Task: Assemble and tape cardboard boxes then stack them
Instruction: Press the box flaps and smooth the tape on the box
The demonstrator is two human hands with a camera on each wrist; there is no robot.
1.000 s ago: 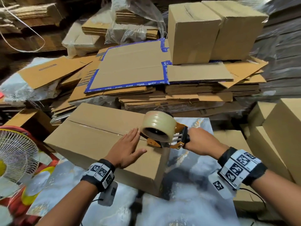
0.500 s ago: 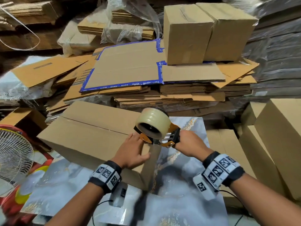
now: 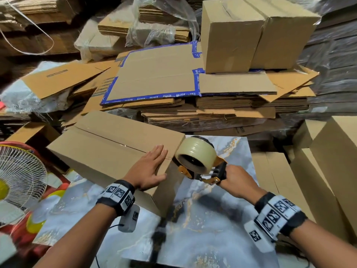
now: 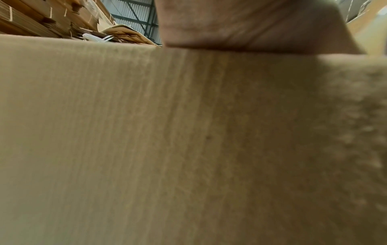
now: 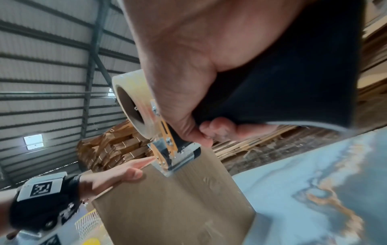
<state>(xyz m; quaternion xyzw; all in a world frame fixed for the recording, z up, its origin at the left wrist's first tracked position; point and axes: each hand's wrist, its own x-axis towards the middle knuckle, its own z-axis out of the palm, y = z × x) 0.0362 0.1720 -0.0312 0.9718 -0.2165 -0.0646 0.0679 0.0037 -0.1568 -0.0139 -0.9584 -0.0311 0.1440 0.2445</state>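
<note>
A long brown cardboard box point(image 3: 108, 146) lies on the marbled blue-grey table point(image 3: 212, 229) with its top flaps closed along a centre seam. My left hand point(image 3: 149, 169) presses flat on the near end of the top, fingers straight; in the left wrist view only the box's side wall point(image 4: 167, 140) shows. My right hand point(image 3: 237, 182) grips the black handle of an orange tape dispenser point(image 3: 201, 171) carrying a clear tape roll point(image 3: 195, 153). In the right wrist view the dispenser's metal blade end point(image 5: 173, 159) touches the box's end face point(image 5: 178, 207) just below its top edge.
Stacks of flattened cardboard point(image 3: 212, 105) lie behind the box, with two assembled boxes point(image 3: 257, 33) standing on them. More assembled boxes point(image 3: 332, 165) crowd the right side. A white fan point(image 3: 17, 175) stands at the left edge.
The dispenser has come off the box top and dropped over the near end onto the end face. My left hand stays pressed on the top by the seam.
</note>
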